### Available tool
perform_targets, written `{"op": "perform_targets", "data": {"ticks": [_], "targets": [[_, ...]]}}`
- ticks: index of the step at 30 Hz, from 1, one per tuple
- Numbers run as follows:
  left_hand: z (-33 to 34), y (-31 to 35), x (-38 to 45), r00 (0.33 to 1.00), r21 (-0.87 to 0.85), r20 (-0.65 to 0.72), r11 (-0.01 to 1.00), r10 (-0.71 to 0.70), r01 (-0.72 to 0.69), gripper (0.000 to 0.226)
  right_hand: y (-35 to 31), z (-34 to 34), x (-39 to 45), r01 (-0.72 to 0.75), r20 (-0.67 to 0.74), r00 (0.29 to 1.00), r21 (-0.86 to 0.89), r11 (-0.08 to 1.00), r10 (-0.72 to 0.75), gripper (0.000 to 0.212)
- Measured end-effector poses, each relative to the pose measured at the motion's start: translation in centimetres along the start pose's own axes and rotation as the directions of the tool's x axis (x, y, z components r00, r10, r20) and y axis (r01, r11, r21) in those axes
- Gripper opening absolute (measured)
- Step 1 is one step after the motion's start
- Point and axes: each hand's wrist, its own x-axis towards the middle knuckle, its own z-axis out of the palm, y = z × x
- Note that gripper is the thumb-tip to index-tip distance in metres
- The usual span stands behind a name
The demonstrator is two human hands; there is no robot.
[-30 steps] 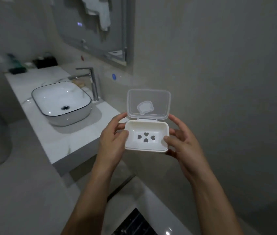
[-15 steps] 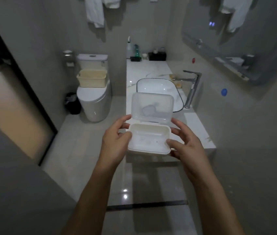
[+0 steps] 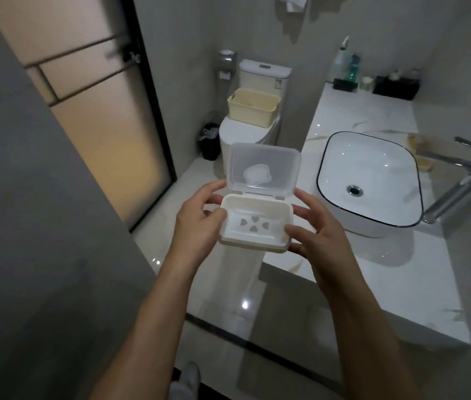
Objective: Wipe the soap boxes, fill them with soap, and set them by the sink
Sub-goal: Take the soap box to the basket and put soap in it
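Both hands (left hand [image 3: 199, 223], right hand [image 3: 319, 241]) flank soap box [image 3: 254, 223]

No words, numbers or brand names can be read anywhere. Only four small heart shapes are seen, cut into the bottom of the open soap box [image 3: 254, 223]. The labels on the far bottles [image 3: 345, 63] are too blurred.

We hold a white soap box [image 3: 255, 223] between both hands, left hand [image 3: 196, 226] and right hand [image 3: 319, 238] clasping its ends, clear lid [image 3: 263, 168] hinged open. Right of our fingers [image 3: 300, 229], the sink [image 3: 369, 180] sits on the marble desk [image 3: 401, 272]; beyond them, a toilet [image 3: 245, 131].
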Motion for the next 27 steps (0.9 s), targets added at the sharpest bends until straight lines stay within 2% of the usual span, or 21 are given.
{"op": "perform_targets", "data": {"ticks": [5, 16, 27], "targets": [[-1.5, -1.5, 4.6, 1.0, 0.012, -0.027, 1.0, -0.015, 0.016, 0.056, 0.6, 2.6, 4.7, -0.008, 0.023, 1.0, -0.006, 1.0, 0.009, 0.066], [-6.3, -3.2, 20.3, 0.997, 0.08, 0.057, 0.995, 0.048, -0.052, 0.054, -0.4, 10.0, 17.2, -0.025, -0.051, 0.998, -0.03, 0.999, 0.023, 0.067], [-9.4, -5.5, 31.6, 0.997, 0.086, 0.078, 0.996, 0.011, -0.017, 0.057, 1.3, 15.0, 29.1, -0.067, -0.036, 0.997, -0.041, 0.997, 0.066, 0.064]]}}
